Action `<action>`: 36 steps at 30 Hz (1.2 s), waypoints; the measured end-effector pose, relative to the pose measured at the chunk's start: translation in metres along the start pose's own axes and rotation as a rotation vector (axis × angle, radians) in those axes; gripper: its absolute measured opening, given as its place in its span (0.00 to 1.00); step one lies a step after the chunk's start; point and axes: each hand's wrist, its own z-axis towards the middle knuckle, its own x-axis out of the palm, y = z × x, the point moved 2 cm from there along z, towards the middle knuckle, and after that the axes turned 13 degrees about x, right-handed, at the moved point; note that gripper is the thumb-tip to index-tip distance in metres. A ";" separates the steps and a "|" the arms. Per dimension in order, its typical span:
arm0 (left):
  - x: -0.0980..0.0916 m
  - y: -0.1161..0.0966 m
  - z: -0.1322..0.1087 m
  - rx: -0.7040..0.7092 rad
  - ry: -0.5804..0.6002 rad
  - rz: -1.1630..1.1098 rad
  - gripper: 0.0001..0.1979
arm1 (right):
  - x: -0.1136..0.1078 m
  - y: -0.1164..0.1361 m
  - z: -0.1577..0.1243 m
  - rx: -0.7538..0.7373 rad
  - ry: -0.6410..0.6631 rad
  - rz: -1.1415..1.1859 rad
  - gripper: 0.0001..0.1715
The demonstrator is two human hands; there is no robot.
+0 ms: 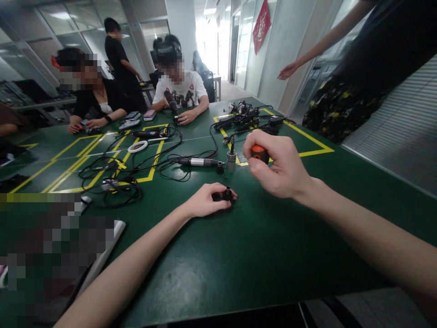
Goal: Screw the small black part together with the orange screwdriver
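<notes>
My right hand (pixel 278 166) is raised above the table, its fingers wrapped round a black-and-orange screwdriver handle (pixel 260 154); no shaft shows. Lower and to the left, my left hand (pixel 210 199) rests at the green tabletop (pixel 191 269). Its thumb and fingers close round a small black cylindrical part (pixel 227 193) with an open top, standing upright. Just beyond it stand a similar black part (pixel 220 168) and a grey, clear-looking cylinder (pixel 231 161) with dark bits sticking up. A tiny screw-like piece (pixel 226 177) lies between them and my left hand.
A silver-and-black pen-shaped electric tool (pixel 198 162) lies behind, with black cables (pixel 119 182) and a white ring (pixel 137 146) to its left. More cabled tools (pixel 242 118) lie inside yellow tape. Co-workers sit across; a person's hand (pixel 288 70) reaches out at right.
</notes>
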 end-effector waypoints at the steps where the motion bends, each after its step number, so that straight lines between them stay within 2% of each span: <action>1: 0.000 0.000 0.000 -0.001 0.006 -0.004 0.13 | 0.000 -0.001 0.000 -0.005 0.000 0.004 0.05; 14: -0.001 0.000 0.001 -0.009 0.035 -0.055 0.16 | 0.004 -0.004 0.000 -0.030 0.079 -0.029 0.04; 22: -0.002 -0.001 0.001 0.008 0.055 -0.060 0.13 | 0.005 -0.005 0.001 -0.040 0.098 -0.040 0.03; 36: -0.006 -0.002 0.001 -0.026 0.072 -0.164 0.15 | 0.006 -0.005 0.001 -0.052 0.114 -0.031 0.03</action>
